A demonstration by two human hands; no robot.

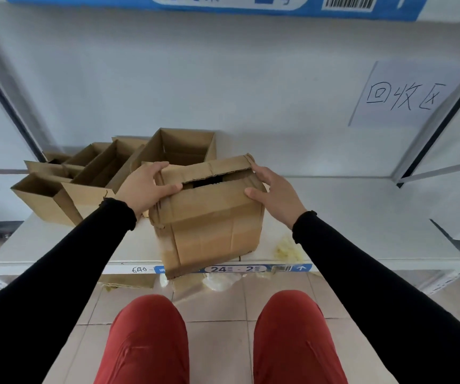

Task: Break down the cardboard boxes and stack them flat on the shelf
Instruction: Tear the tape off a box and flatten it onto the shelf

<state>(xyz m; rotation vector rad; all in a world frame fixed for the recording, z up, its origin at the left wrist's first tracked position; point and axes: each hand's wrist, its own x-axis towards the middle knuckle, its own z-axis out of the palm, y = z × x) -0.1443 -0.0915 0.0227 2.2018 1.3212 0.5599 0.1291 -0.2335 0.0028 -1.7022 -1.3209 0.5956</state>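
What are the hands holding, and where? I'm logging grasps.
Both grip the cardboard box at its top corners: left hand on the left, right hand on the right.

Light: soft, even and fairly bright across the pale grey shelf board (pixel 348 217), with no single lamp in sight.
Shadows: faint ones under the worn brown cardboard box (pixel 209 217) at the shelf's front edge; a darker wedge lies at the shelf's right edge.
Glare: none; the white wall (pixel 223 79) reads as flat, slightly bluish grey.
Distortion: strong wide-angle bending, the grey metal shelf uprights (pixel 445 112) splaying outward toward both side edges.
Sharpness: centre reasonably crisp; the blue-and-white label strip (pixel 223 2) along the top edge is smeared, and corners are soft.
Colour: red trousers (pixel 151 342) saturated, black sleeves (pixel 57 286) without detail.
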